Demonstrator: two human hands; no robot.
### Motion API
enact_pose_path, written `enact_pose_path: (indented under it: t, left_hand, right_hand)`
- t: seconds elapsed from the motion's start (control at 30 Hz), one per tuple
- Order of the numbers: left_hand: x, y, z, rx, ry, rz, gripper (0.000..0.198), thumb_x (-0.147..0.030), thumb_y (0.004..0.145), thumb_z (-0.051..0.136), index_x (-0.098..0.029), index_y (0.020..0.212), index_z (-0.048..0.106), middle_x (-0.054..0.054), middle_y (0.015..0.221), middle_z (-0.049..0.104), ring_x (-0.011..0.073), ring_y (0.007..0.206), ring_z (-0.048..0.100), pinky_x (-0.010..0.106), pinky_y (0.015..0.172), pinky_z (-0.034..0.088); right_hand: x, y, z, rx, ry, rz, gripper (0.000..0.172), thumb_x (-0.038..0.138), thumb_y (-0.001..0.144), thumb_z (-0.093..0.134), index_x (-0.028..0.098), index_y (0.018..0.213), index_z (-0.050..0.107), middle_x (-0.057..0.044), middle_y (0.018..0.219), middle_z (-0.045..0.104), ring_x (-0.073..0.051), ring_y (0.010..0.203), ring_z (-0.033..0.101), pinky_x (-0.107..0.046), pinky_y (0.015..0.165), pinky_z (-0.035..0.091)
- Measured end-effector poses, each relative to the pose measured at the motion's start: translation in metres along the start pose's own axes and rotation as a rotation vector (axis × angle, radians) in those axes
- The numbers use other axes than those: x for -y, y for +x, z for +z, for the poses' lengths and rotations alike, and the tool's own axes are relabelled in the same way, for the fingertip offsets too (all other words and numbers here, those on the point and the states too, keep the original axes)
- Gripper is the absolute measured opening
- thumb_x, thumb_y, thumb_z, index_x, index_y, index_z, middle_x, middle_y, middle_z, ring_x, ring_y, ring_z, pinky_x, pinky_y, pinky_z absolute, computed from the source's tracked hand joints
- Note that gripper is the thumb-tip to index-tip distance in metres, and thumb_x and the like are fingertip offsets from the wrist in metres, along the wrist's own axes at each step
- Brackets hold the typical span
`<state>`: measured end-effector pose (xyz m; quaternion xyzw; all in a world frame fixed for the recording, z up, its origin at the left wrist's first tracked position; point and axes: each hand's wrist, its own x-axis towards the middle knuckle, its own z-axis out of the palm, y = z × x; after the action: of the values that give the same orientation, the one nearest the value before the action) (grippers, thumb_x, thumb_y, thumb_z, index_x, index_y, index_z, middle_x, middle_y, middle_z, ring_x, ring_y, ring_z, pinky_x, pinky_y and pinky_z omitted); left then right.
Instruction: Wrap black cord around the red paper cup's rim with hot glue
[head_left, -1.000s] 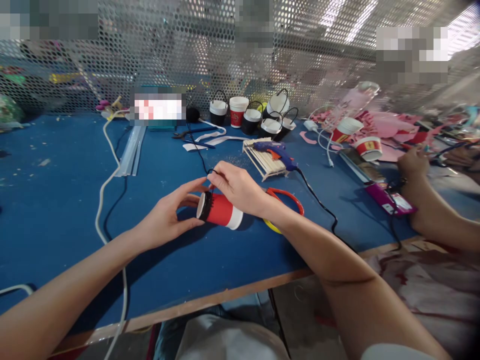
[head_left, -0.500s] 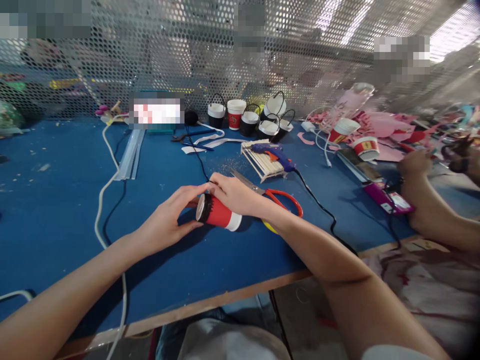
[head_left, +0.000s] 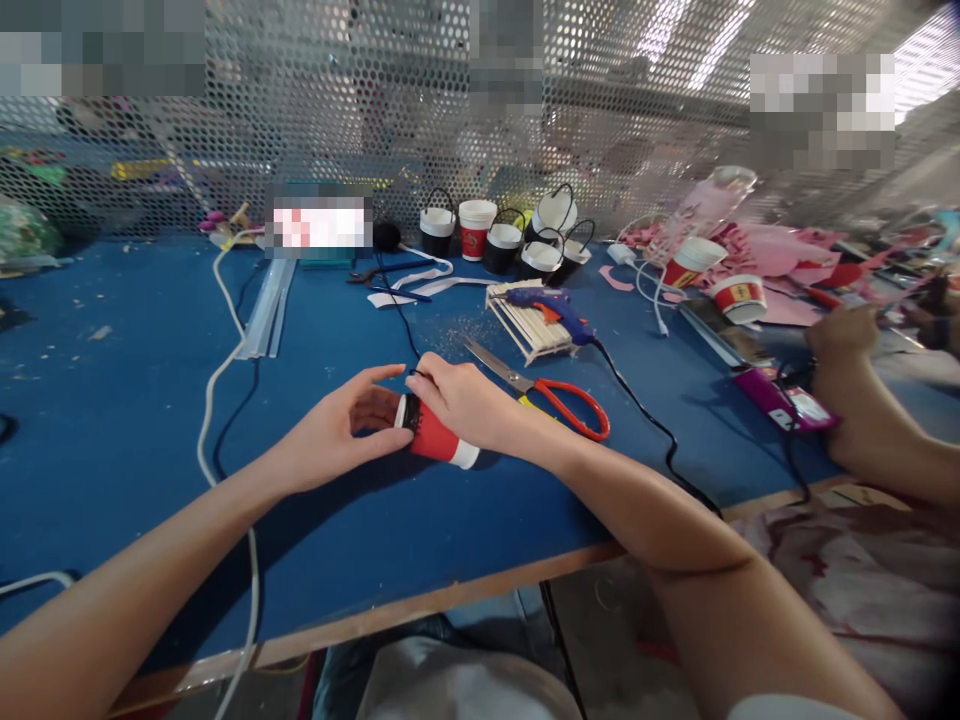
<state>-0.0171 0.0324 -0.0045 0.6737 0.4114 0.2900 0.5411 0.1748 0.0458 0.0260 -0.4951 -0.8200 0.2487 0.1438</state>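
Note:
A red paper cup [head_left: 441,441] with a black band near its rim lies on its side on the blue table [head_left: 112,420]. My left hand [head_left: 341,430] cups the rim end, fingers curled around it. My right hand [head_left: 469,400] lies over the top of the cup, its fingertips pinching a thin black cord [head_left: 417,374] at the rim. Red-handled scissors [head_left: 559,402] lie just right of my right hand.
A blue glue gun [head_left: 551,305] rests on a stick rack, its black cable running to the front edge. Several black and white cups [head_left: 510,240] stand at the mesh wall. White cable [head_left: 217,380] lies left. Another person's hand [head_left: 844,335] works at right.
Both hands and the cup shifted slightly back and down to the table. The scissors' blades came into sight as my right hand moved off them.

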Motion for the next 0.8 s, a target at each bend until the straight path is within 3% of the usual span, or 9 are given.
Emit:
enact_pose_path:
  t: [0.23, 0.53, 0.8]
  left_hand:
    - [0.003, 0.000, 0.001, -0.004, 0.005, 0.059, 0.058, -0.033, 0.077, 0.067, -0.023, 0.128, 0.042, 0.007, 0.101, 0.061, 0.0194, 0.084, 0.065, 0.041, 0.076, 0.056]
    - [0.001, -0.005, 0.007, -0.034, 0.156, 0.231, 0.063, -0.021, 0.076, 0.066, -0.022, 0.131, 0.035, 0.007, 0.111, 0.057, 0.0193, 0.100, 0.061, 0.039, 0.090, 0.052]
    - [0.005, -0.006, 0.007, -0.016, 0.224, 0.303, 0.062, -0.020, 0.079, 0.065, -0.026, 0.132, 0.032, 0.008, 0.122, 0.053, 0.0212, 0.110, 0.057, 0.040, 0.095, 0.050]
  right_hand:
    - [0.000, -0.001, 0.002, -0.020, 0.012, -0.038, 0.019, 0.034, 0.094, 0.033, 0.019, 0.087, 0.045, -0.001, 0.069, 0.054, -0.013, 0.060, 0.047, -0.024, 0.055, 0.027]
    - [-0.010, 0.003, -0.013, -0.116, 0.134, -0.182, 0.021, 0.030, 0.091, 0.043, 0.018, 0.076, 0.049, 0.002, 0.069, 0.055, -0.009, 0.063, 0.047, -0.022, 0.061, 0.031]
    - [-0.015, 0.006, -0.014, -0.137, 0.214, -0.178, 0.023, 0.032, 0.090, 0.045, 0.017, 0.074, 0.051, 0.003, 0.065, 0.051, -0.008, 0.060, 0.044, -0.023, 0.060, 0.030]
